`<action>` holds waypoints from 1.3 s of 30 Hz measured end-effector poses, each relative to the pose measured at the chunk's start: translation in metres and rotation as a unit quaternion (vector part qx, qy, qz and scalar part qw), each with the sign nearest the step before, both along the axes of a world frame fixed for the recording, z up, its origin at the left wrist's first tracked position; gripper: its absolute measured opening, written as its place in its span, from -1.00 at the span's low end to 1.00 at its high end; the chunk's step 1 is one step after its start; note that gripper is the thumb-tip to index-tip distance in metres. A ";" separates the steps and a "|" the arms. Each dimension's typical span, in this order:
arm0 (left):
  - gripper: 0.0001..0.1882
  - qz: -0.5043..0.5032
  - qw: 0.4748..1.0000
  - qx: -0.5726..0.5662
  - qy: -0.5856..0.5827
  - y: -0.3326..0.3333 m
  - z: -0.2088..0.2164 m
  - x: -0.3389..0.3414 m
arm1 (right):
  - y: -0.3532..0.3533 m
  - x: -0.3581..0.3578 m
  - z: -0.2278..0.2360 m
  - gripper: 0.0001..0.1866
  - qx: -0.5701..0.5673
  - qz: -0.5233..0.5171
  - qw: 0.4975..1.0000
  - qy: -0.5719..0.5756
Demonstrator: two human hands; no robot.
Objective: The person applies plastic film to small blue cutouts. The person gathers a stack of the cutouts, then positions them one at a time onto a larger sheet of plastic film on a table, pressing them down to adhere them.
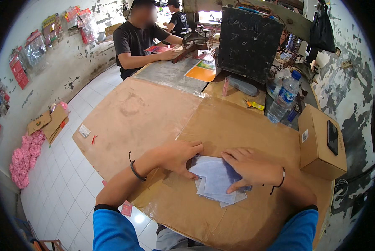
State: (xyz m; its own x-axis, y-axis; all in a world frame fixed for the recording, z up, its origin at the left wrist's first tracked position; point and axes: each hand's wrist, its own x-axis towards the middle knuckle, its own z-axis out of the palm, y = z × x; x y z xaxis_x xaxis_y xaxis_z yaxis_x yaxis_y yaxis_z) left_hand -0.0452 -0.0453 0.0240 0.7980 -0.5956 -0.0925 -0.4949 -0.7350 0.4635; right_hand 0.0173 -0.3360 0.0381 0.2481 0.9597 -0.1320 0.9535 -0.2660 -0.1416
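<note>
A loose stack of thin, bluish clear plastic sheets lies on the brown-covered table in front of me, its edges fanned unevenly. My left hand is at the stack's left edge, fingers stretched forward and thumb apart, touching the side. Over the right part of the stack rests my right hand, fingers spread and thumb on the top sheet. Neither hand is closed round anything. The sheets under the right palm are hidden.
At right stand a cardboard box with a black phone and a water bottle. A black panel rises behind. A co-worker handles a colourful sheet across the table. Pink bundles lie on the floor.
</note>
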 end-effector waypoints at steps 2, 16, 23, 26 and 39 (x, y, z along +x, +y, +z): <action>-0.27 0.017 1.000 -0.003 0.019 0.000 0.001 0.000 | -0.008 0.008 0.007 0.15 -0.050 0.002 0.999 0.002; -0.08 -0.068 0.994 -0.013 -0.088 -0.001 -0.013 0.004 | -0.011 0.005 0.009 -0.26 -0.065 -0.085 0.993 0.055; -0.21 -0.048 0.987 -0.071 -0.138 -0.008 -0.017 0.002 | -0.022 0.030 0.015 -0.16 -0.055 -0.073 0.994 0.065; -0.16 -0.055 0.994 -0.034 -0.093 -0.004 -0.019 0.007 | -0.023 0.025 0.009 -0.03 -0.052 -0.057 0.997 0.026; -0.15 0.032 0.996 -0.029 -0.073 0.001 -0.016 0.011 | -0.023 0.059 0.004 -0.11 -0.043 -0.078 0.992 0.091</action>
